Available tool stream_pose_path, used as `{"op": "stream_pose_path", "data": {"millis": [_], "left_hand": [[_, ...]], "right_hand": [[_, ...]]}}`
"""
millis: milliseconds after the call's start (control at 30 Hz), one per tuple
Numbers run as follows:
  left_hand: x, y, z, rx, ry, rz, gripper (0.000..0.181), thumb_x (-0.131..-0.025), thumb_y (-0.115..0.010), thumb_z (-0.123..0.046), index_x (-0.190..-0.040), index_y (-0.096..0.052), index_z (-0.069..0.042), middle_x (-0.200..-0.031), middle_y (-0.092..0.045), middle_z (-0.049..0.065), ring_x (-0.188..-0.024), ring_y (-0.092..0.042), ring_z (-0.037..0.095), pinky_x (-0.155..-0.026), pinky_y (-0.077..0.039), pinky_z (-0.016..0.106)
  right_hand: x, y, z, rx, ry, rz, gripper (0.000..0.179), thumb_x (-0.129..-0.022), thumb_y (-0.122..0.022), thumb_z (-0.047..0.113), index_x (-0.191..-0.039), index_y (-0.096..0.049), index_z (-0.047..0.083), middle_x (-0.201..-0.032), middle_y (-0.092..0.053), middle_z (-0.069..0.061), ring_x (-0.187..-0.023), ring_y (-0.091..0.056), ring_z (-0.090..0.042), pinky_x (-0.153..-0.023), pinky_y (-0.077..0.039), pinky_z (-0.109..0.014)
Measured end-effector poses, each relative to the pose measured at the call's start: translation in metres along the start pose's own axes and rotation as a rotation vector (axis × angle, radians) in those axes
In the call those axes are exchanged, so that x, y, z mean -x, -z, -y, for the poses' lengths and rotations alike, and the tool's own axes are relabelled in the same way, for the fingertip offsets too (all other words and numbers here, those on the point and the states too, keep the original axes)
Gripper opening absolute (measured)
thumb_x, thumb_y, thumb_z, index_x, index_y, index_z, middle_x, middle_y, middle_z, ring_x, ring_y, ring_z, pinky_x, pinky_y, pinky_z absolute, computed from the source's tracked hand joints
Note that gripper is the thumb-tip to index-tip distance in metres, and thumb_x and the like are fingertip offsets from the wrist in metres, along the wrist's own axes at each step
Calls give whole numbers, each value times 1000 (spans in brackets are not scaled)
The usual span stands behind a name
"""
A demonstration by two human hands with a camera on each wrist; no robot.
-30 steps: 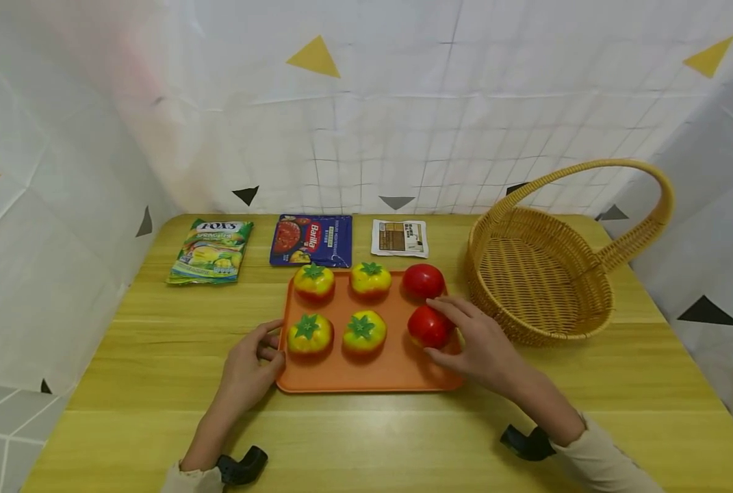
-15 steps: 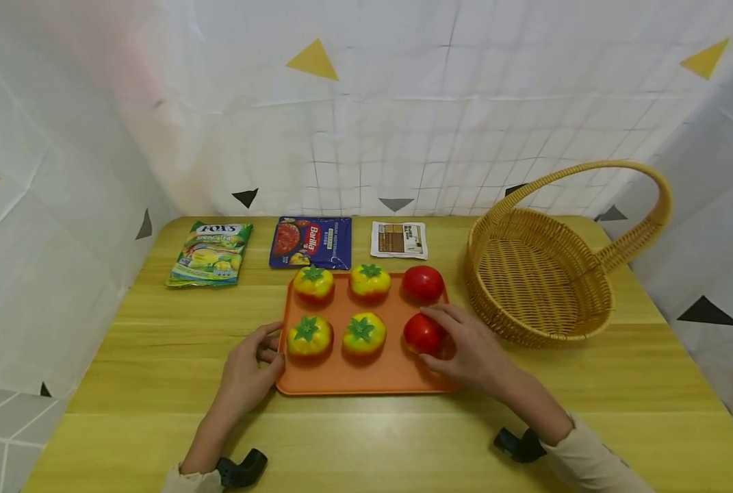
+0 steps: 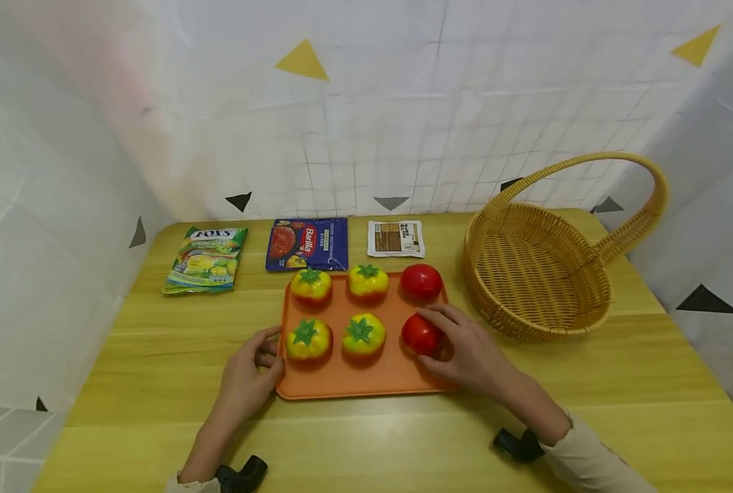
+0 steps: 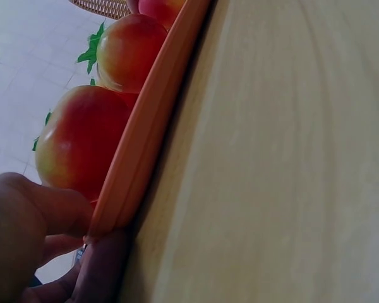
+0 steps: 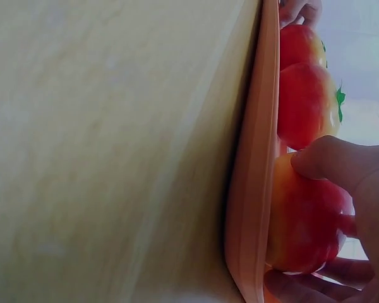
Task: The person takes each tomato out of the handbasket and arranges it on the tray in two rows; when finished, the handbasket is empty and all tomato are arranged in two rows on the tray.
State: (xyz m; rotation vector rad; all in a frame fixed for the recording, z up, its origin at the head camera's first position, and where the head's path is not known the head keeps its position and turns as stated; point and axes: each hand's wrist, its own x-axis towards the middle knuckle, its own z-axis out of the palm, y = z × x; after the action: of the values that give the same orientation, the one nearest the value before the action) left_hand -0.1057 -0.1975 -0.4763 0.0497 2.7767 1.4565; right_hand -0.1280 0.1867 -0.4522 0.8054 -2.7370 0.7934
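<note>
An orange tray (image 3: 366, 381) carries two rows of toy tomatoes. Several of them, such as the front middle tomato (image 3: 363, 335), show yellow tops with green leaf caps; the two at the right end, including the back right tomato (image 3: 421, 281), show plain red tops. My left hand (image 3: 246, 376) pinches the tray's left edge, thumb at the rim (image 4: 136, 164) and fingers behind it. My right hand (image 3: 473, 352) grips the front right red tomato (image 3: 419, 334), with the thumb on its near side and fingers around the far side. In the right wrist view this tomato (image 5: 309, 218) sits low within the tray rim.
A wicker basket (image 3: 529, 329) with a tall handle stands right of the tray. Behind the tray lie a green Fox's candy bag (image 3: 207, 260), a blue Barilla pouch (image 3: 307, 244) and a small white packet (image 3: 395, 239). Hanging white sheets (image 3: 378, 103) border the wooden table (image 3: 366, 452).
My right hand has shifted slightly left with the front right tomato, then stayed there. My left hand keeps its place at the tray edge. The head view has tilted a little.
</note>
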Motion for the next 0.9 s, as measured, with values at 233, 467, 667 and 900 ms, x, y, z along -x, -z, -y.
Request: {"op": "stream_pose_path", "data": {"millis": [233, 467, 667, 900], "left_hand": [[0, 2, -2, -9, -4, 6, 56, -84, -67, 0, -137, -60, -14, -99, -67, 6, -81, -65, 14, -67, -53, 28], [-3, 3, -2, -11, -20, 13, 55, -84, -68, 0, -137, -60, -14, -98, -67, 6, -80, -66, 14, -67, -53, 28], [-4, 11, 1, -10, -38, 34, 54, -86, -68, -1, -137, -60, -13, -98, -66, 7, -81, -66, 15, -67, -53, 28], [-7, 27, -4, -110, -120, 19, 46, -89, -68, -3, -135, -60, -6, -102, -66, 7, -84, -65, 17, -72, -54, 34]], "right_hand": [[3, -1, 1, -8, -6, -4, 72, -73, -88, 29, -136, -59, 9, -130, -55, -7, -109, -59, -24, -86, -53, -45], [6, 0, 2, -2, -22, -7, 86, -71, -90, 35, -144, -52, 11, -138, -53, -10, -115, -59, -28, -88, -52, -51], [4, 4, 3, 14, -12, -19, 88, -70, -90, 39, -144, -52, 7, -144, -50, -13, -122, -56, -32, -93, -49, -53], [0, 17, 6, 109, 42, -61, 78, -73, -86, 39, -138, -58, 4, -138, -55, -16, -120, -57, -33, -90, -51, -52]]}}
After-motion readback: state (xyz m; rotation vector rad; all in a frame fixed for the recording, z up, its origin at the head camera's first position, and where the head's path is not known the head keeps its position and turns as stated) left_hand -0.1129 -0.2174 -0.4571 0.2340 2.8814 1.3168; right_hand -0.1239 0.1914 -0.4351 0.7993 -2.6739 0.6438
